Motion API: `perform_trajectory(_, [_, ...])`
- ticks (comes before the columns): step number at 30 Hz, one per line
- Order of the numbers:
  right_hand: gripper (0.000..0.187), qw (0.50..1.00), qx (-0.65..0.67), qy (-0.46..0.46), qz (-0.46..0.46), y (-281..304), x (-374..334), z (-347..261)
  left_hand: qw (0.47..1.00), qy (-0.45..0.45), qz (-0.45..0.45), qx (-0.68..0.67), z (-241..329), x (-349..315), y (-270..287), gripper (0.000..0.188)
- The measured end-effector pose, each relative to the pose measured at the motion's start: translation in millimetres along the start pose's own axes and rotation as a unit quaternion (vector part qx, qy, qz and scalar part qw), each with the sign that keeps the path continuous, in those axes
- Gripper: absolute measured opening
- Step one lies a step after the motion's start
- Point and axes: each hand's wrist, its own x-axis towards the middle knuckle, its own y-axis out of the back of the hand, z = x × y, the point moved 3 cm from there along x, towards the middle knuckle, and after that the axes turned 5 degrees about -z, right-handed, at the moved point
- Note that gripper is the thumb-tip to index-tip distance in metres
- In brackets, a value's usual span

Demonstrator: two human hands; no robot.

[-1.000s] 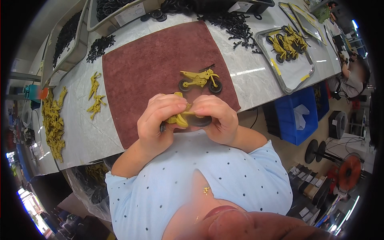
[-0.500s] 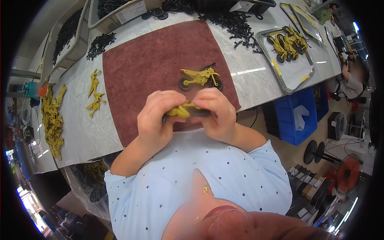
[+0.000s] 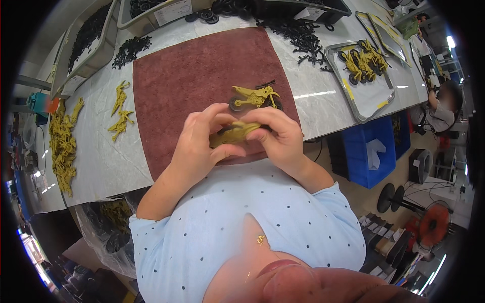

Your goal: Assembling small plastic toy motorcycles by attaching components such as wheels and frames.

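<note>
White marbled table (image 3: 106,174) is spread across most of the view. Red-brown cloth (image 3: 197,76) is laid in front of the person. Grey bin (image 3: 102,56) at the table's far left is filled with small black parts. Blue bin (image 3: 376,174) is placed below the table edge, right side. Metal tray (image 3: 372,105) at right is partly covered by yellow toy motorcycles (image 3: 364,63) with black wheels. Yellow part pile (image 3: 61,151) is heaped along the left side. Both hands are held over the cloth's near edge: right hand (image 3: 280,134) is closed, yellow piece (image 3: 230,135) pinched between thumb and fingers; left hand (image 3: 198,139) is half open, curved in a C around the piece's left end, firmness of grip can't be told. Piece is blurred and partly covered by fingers, so its detail can't be read. Single toy motorcycle (image 3: 256,96) is laid on the cloth just beyond the hands, wheels partly hidden. Two loose yellow parts (image 3: 121,124) are left between pile and cloth. Black wheels (image 3: 206,16) are scattered past the cloth's far edge.
</note>
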Motion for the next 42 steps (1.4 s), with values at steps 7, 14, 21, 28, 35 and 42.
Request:
perform_trajectory(7, [0.031,0.95,0.292,-0.09,0.066,-2.1,-5.6,18.7,0.998,0.067,-0.007,-0.009,-5.0,-5.4,13.3,0.039])
perform_trajectory(14, [0.037,0.995,0.053,-0.058,-0.059,-0.4,1.9,9.3,0.996,-0.018,0.003,0.086,9.0,-1.1,15.1,0.034])
perform_trajectory(21, [0.038,1.0,0.007,0.004,-0.02,-1.5,-1.9,3.4,0.993,0.042,0.061,-0.089,3.3,-6.9,10.4,0.036])
perform_trajectory(28, [0.031,0.997,-0.052,0.046,-0.034,-5.0,1.2,-4.3,0.994,-0.039,0.081,-0.06,-0.3,-9.6,10.0,0.032])
perform_trajectory(35, [0.027,1.0,0.016,-0.015,0.005,-12.9,-0.7,12.7,0.997,-0.012,0.08,-0.023,1.4,-2.2,10.7,0.031])
perform_trajectory(42, [0.029,0.948,0.183,-0.255,-0.051,-11.2,15.5,30.0,0.93,0.269,-0.019,-0.251,-41.2,6.7,13.4,0.027])
